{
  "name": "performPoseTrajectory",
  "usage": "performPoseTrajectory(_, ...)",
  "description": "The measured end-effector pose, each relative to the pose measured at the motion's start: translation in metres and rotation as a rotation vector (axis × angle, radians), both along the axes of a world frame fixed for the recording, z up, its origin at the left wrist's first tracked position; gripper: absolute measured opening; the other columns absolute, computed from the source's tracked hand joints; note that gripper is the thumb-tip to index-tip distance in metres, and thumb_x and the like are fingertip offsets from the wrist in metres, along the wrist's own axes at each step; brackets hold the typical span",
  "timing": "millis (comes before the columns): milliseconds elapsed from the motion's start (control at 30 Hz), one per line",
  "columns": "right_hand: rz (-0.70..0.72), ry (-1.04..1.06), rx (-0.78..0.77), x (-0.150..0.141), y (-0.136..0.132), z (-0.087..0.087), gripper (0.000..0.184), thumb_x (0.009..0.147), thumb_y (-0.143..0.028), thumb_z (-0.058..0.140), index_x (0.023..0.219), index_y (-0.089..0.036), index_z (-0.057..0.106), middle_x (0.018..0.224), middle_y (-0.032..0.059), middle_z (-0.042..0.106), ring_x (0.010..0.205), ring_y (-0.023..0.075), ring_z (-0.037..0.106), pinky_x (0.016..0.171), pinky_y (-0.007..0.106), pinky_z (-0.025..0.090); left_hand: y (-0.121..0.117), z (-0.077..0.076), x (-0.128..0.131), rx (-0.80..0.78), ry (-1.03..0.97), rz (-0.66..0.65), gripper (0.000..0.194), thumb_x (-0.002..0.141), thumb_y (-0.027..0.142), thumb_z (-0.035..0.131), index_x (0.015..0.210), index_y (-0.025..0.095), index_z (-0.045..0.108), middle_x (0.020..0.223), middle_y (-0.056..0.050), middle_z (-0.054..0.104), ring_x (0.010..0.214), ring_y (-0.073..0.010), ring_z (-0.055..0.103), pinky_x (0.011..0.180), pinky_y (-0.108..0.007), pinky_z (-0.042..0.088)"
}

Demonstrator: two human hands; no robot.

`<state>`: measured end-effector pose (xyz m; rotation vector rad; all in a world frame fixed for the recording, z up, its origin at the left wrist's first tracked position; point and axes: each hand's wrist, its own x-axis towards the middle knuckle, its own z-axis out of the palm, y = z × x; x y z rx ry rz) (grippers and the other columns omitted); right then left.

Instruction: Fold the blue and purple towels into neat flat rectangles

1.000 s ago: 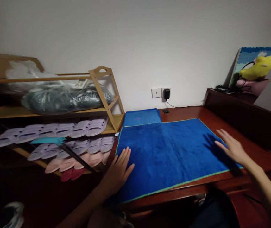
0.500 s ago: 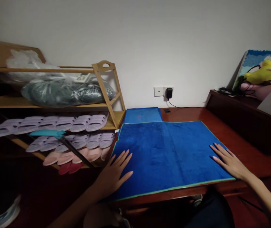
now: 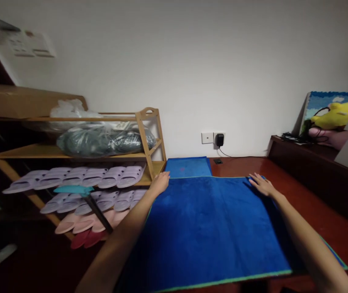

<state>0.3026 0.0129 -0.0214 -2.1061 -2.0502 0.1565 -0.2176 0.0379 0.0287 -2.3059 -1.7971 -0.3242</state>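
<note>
A blue cloth (image 3: 219,228) with green edging lies spread on the reddish-brown wooden desk (image 3: 302,195). My left hand (image 3: 160,184) is at its far left corner, fingers close together and pointing forward; the thumb side is hard to make out. Near the far right corner, my right hand (image 3: 262,185) is palm down with fingers apart, over the cloth's edge. Both forearms reach across the cloth's sides. Beyond the far edge, a lighter blue flat item (image 3: 188,167) lies against the wall.
On the left stands a wooden rack (image 3: 148,138) with lilac slippers (image 3: 90,178), pink slippers (image 3: 84,221) and a plastic-wrapped bundle (image 3: 101,140). A teal-topped pole (image 3: 97,211) leans before it. A black adapter (image 3: 219,140) is plugged into the wall. A yellow plush (image 3: 334,116) sits right.
Both hands have moved forward from the cloth's near sides to its far corners. The cloth now reaches lower in view, and more green edging shows at right. The view has tilted up somewhat.
</note>
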Motion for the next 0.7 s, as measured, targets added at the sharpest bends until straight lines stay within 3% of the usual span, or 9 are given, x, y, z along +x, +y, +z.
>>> performPoseTrajectory(133, -0.009, -0.02, -0.001, 0.0, 0.017, -0.026, 0.066, 0.089, -0.064, 0.017, 0.144, -0.029, 0.029, 0.153, 0.0053, 0.019, 0.141, 0.0201, 0.012, 0.112, 0.048, 0.017, 0.019, -0.016, -0.01, 0.001, 0.058, -0.019, 0.026, 0.091, 0.02, 0.041, 0.105, 0.015, 0.062, 0.106, -0.013, 0.063, 0.104, -0.0253, 0.056, 0.089, -0.037, 0.041)
performPoseTrajectory(267, -0.028, -0.051, -0.004, 0.008, 0.02, -0.035, 0.069, 0.088, -0.068, 0.016, 0.145, -0.031, 0.027, 0.153, 0.0056, 0.018, 0.142, 0.0195, 0.012, 0.112, 0.046, 0.015, 0.021, -0.019, -0.018, 0.025, 0.079, -0.039, 0.024, 0.092, 0.023, 0.039, 0.097, 0.016, 0.061, 0.104, -0.013, 0.058, 0.105, -0.0266, 0.051, 0.089, -0.039, 0.036)
performPoseTrajectory(533, -0.118, -0.077, -0.001, 0.016, 0.023, -0.037, 0.072, 0.087, -0.068, 0.011, 0.145, -0.028, 0.028, 0.153, 0.0052, 0.02, 0.141, 0.0211, 0.013, 0.112, 0.048, 0.016, 0.023, -0.011, -0.027, -0.055, 0.054, -0.077, 0.018, 0.091, 0.021, 0.038, 0.088, 0.018, 0.055, 0.1, -0.01, 0.058, 0.096, -0.0247, 0.051, 0.081, -0.037, 0.037)
performPoseTrajectory(700, -0.108, -0.098, -0.009, 0.025, 0.028, -0.042, 0.07, 0.088, -0.068, 0.014, 0.145, -0.03, 0.026, 0.154, 0.0048, 0.018, 0.142, 0.0209, 0.012, 0.112, 0.047, 0.015, 0.031, 0.006, -0.02, -0.085, -0.049, -0.013, 0.025, 0.094, 0.02, 0.027, 0.102, 0.017, 0.051, 0.09, -0.01, 0.061, 0.087, -0.0235, 0.056, 0.079, -0.035, 0.038)
